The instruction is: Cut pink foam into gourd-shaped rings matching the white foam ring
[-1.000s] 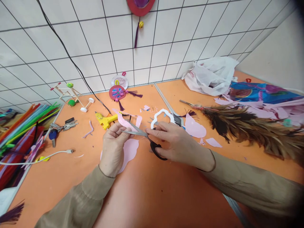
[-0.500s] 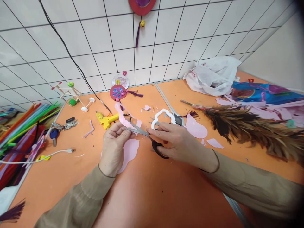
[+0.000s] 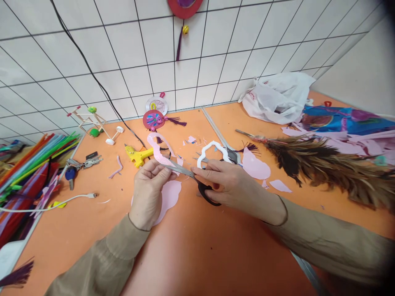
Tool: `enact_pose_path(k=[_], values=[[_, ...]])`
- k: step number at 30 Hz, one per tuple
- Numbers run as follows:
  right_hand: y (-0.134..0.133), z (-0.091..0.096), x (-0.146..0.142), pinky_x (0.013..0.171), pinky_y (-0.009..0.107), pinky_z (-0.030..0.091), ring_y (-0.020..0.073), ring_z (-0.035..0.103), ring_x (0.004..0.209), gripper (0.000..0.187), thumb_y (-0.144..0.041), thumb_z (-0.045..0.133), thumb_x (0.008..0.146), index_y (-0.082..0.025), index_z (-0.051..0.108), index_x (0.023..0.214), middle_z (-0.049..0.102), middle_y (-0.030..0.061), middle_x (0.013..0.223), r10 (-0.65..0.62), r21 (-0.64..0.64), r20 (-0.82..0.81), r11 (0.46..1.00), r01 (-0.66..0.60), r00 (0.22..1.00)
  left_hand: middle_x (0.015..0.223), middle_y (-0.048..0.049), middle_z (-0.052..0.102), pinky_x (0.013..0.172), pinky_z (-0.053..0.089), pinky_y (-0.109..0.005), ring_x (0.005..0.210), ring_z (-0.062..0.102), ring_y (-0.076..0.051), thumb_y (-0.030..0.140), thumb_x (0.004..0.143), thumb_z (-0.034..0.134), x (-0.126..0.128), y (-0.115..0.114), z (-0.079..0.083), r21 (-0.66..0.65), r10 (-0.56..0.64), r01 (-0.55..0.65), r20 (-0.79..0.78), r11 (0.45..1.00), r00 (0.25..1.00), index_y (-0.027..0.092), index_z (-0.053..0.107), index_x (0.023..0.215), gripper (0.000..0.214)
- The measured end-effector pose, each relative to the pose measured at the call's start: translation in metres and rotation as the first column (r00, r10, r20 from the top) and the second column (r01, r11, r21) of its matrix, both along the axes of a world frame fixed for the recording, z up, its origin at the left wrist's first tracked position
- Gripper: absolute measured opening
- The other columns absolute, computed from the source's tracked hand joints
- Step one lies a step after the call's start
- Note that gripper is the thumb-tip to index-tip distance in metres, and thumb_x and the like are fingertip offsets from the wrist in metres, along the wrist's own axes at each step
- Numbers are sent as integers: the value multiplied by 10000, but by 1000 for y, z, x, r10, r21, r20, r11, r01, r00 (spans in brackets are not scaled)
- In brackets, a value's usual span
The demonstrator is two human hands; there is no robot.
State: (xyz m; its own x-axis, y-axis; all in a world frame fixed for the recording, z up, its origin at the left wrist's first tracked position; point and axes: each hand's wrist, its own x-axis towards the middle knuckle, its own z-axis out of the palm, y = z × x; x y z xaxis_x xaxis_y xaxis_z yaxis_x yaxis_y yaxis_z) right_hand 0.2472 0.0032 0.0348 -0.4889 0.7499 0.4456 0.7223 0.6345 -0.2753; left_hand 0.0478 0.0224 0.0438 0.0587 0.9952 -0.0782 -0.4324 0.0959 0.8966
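My left hand (image 3: 148,191) pinches a wavy pink paper strip (image 3: 158,153), which curves up and away from the fingers. Black-handled scissors (image 3: 207,195) are gripped in my right hand (image 3: 230,183), their blades pointing left onto the strip beside my left fingertips. The blades look nearly closed. Under my left wrist lies a larger pink paper piece (image 3: 169,199) with a wavy edge. A white wavy-edged ring (image 3: 202,155) rests on the table just beyond my right hand, which hides its near part.
A yellow glue gun (image 3: 139,156) lies behind my left hand. Pink paper scraps (image 3: 256,164) and a brown feather bundle (image 3: 321,170) are at the right. Keys (image 3: 89,161) and a white cable (image 3: 74,197) lie left. A white plastic bag (image 3: 277,98) sits by the tiled wall.
The scissor blades have closed further on the pink strip. A small pink flap by the blades has shifted. Both hands stay almost in place.
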Motion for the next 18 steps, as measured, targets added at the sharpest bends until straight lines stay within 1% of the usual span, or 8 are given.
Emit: enact_pose_path(k=[5,9,18], values=[[0,0,0,530,225,346,115,423,576,286,-105,513,811,-162,692,1027,444,-6,701,12,-24,-24,1000,-13,1000,710,-4,722,646,535,-197,652,641,-98,211,680,810,-1,-1,-1,17,-7,7,-12,1000,1000,166,741,800,145],[0,-2,1,524,223,346,109,430,568,290,-106,511,823,-157,693,1044,468,1,713,15,-27,-29,1000,-16,999,691,-1,711,658,536,-208,653,640,-103,209,673,811,-1,0,-1,4,0,0,-16,1000,1000,169,739,804,155],[0,0,2,533,219,366,117,448,577,309,-102,523,820,-177,685,1072,479,-1,701,-4,-22,7,1000,5,1000,689,-5,699,655,526,-240,652,639,-123,211,662,810,0,-1,2,-12,15,-16,-33,1000,999,176,738,811,169]])
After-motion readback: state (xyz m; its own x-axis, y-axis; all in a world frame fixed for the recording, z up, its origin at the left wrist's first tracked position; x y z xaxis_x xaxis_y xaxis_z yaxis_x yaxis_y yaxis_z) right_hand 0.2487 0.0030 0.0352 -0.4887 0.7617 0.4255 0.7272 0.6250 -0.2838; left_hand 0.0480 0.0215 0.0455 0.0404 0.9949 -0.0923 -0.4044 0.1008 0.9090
